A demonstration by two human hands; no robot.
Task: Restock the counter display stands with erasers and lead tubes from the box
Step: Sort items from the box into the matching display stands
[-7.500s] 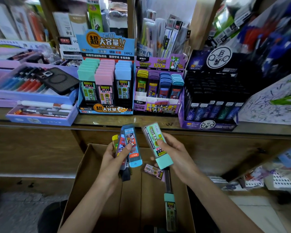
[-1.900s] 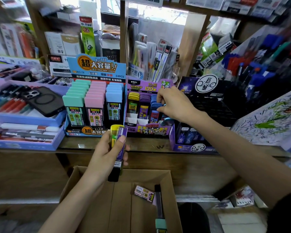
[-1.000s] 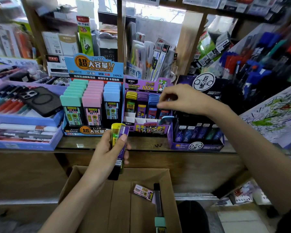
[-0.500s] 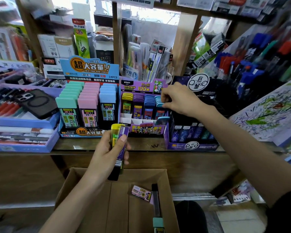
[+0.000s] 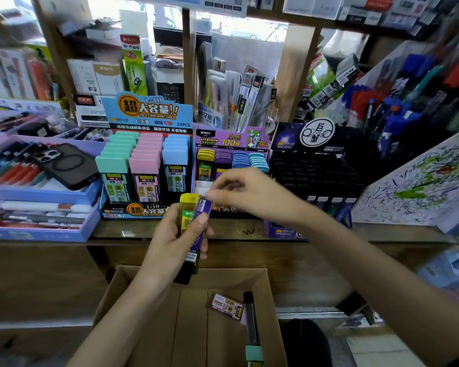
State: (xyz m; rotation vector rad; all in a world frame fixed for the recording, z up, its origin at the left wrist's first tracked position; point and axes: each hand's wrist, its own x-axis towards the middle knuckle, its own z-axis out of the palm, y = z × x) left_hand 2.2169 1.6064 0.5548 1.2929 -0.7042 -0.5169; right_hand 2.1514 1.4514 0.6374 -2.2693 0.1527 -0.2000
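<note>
L hand [image 5: 175, 242] grips yellow tube [image 5: 187, 207] & purple tube [image 5: 203, 209] upright, just above box [image 5: 133, 292] far edge. R hand [image 5: 252, 194], fingers curled, reaches purple tube's top; can't tell if it's gripping. Two more tubes [image 5: 227, 307] lie inside box. Purple stand [image 5: 231, 140] sits beyond box.
</note>
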